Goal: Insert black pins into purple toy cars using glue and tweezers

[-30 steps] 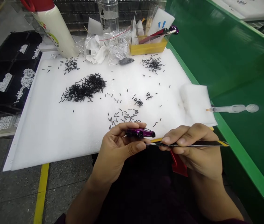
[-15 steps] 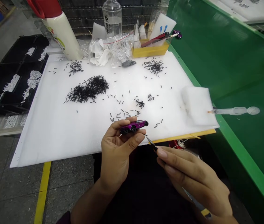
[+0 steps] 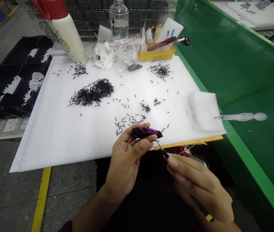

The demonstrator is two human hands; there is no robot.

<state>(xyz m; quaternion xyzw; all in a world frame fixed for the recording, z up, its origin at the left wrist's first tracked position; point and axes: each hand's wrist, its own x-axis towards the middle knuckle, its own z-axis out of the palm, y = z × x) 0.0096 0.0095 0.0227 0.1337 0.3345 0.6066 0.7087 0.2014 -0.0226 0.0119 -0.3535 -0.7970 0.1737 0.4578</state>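
Observation:
A small purple toy car (image 3: pixel 149 131) with black wheels is pinched in my left hand (image 3: pixel 127 158), above the front edge of the white foam sheet (image 3: pixel 54 135). My right hand (image 3: pixel 197 183) has its fingers closed on thin tweezers (image 3: pixel 163 150), whose metal tip points up and left, just below the car's right end. Whether the tip holds anything is too small to tell. Many tiny black parts (image 3: pixel 91 93) lie in heaps on the sheet, with looser ones (image 3: pixel 129 120) just beyond the car.
At the back stand a white bottle with a red lid (image 3: pixel 69 38), a clear bottle (image 3: pixel 119 22), crumpled plastic and a yellow box (image 3: pixel 157 54) of tools. A foam block (image 3: pixel 204 111) bears a dropper (image 3: pixel 243 116) at right. Black trays (image 3: pixel 6 77) lie left.
My left hand has shifted right with the car, which has turned so its right end tips lower. My right hand and the tweezers have moved slightly right. The view has shifted a little.

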